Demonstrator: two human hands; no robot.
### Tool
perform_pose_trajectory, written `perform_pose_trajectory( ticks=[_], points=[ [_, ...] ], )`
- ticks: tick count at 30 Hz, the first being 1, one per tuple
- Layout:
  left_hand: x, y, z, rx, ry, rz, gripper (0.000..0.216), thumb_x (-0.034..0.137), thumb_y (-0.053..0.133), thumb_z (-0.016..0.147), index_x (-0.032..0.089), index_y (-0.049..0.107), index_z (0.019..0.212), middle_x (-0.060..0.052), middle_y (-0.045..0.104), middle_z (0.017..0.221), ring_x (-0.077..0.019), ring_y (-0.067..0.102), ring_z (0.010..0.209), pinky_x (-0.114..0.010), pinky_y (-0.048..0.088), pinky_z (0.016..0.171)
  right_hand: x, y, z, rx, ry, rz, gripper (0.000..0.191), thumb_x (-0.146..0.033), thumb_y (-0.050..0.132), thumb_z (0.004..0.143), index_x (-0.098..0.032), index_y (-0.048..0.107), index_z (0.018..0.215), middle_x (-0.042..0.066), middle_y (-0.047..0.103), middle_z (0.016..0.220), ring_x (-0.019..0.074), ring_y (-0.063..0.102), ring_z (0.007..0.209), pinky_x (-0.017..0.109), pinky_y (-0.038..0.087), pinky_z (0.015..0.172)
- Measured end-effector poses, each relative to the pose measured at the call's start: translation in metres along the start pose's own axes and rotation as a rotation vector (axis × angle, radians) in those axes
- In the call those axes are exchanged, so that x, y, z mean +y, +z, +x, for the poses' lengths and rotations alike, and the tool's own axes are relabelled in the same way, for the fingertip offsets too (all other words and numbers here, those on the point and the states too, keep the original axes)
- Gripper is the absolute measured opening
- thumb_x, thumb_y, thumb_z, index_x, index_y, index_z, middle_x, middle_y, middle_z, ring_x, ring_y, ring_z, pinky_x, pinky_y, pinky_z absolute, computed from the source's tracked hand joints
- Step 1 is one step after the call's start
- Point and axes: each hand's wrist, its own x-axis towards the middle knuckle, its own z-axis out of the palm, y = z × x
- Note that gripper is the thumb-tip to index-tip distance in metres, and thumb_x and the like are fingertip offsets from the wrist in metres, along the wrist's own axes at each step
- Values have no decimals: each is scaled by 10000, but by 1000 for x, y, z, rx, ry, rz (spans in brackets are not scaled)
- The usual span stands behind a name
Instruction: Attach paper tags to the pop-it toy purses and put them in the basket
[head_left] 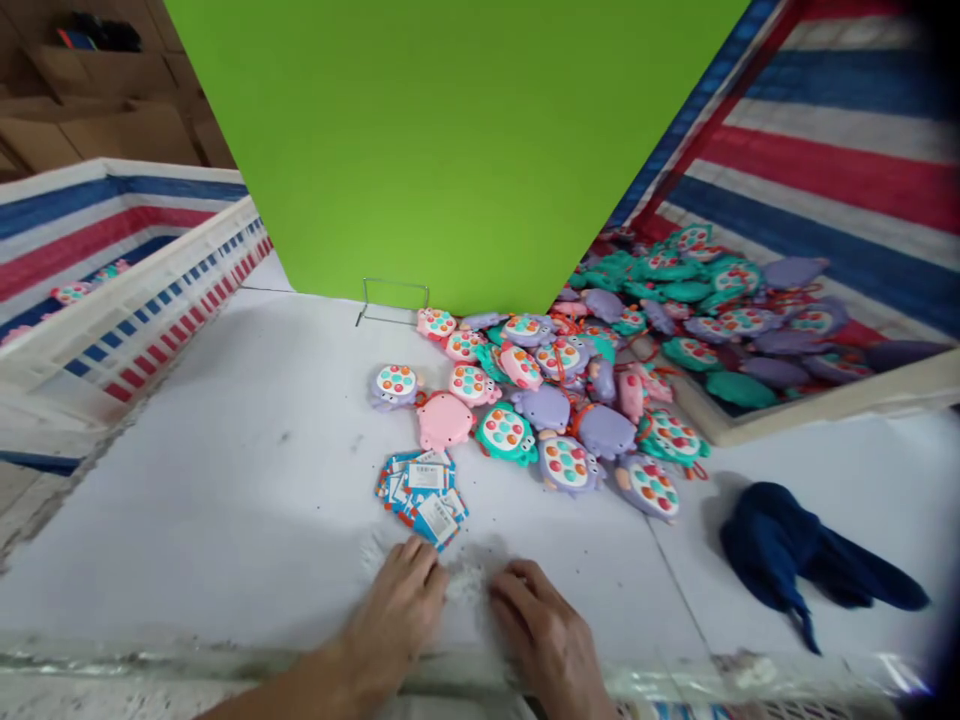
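My left hand [401, 605] rests on the white tabletop with its fingers curled under, just below a small pile of blue and orange cards [426, 492] with barcode labels. My right hand [544, 625] lies to the right of it, its fingers bent and pressed together. Whatever either hand may hold is hidden by the fingers. Between the two hands is a blurred whitish patch [469, 582], perhaps small clear bits. Beyond the cards lie several turtle-shaped toys with coloured buttons, among them a pink one [445, 420] turned face down and a green one [506, 433].
A green panel [450, 150] stands at the back, with a wire stand [394, 300] at its foot. On the right, a bin [825, 400] lined with striped cloth holds many toys. A dark blue cloth [780, 545] lies before it. A white basket [165, 270] stands left.
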Motion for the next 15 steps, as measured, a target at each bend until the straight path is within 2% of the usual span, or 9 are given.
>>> perform_pose_trajectory(
  ticks=[2, 4, 8, 12, 15],
  points=[
    [-1, -2, -1, 11, 0, -2, 198, 54, 388, 818, 155, 558, 824, -53, 572, 892, -214, 489, 878, -353, 388, 803, -1, 3, 1, 4, -31, -46, 190, -189, 394, 854, -237, 566, 785, 50, 594, 844, 180, 611, 709, 268, 488, 608],
    [-4, -9, -6, 3, -3, -50, 210, 42, 377, 811, 168, 544, 836, -40, 573, 871, -195, 500, 822, -326, 391, 778, 2, 1, 0, 2, -58, -65, 209, -162, 357, 856, -228, 536, 769, 49, 589, 802, 177, 608, 673, 258, 480, 575],
    [-13, -10, -16, -15, 19, -133, 213, 50, 422, 774, 178, 520, 914, -35, 575, 890, -177, 516, 796, -270, 404, 747, 29, -17, -5, 29, -7, -122, 192, -199, 330, 863, -237, 490, 762, 17, 578, 708, 164, 590, 579, 251, 459, 540],
    [-24, -1, -22, 83, 50, -153, 141, 110, 452, 779, 189, 523, 872, -30, 575, 833, -179, 512, 732, -271, 421, 686, 55, -47, -9, 203, 148, -142, 197, -347, 363, 836, -238, 510, 765, 9, 605, 680, 166, 595, 543, 244, 449, 517],
    [-18, -11, -22, 202, 2, -267, 162, 166, 459, 807, 194, 547, 940, -50, 577, 901, -191, 507, 818, -286, 418, 741, 39, -51, -7, 192, 216, 15, 212, -397, 414, 809, -224, 527, 762, -10, 605, 622, 144, 578, 519, 200, 452, 522]
  ],
)
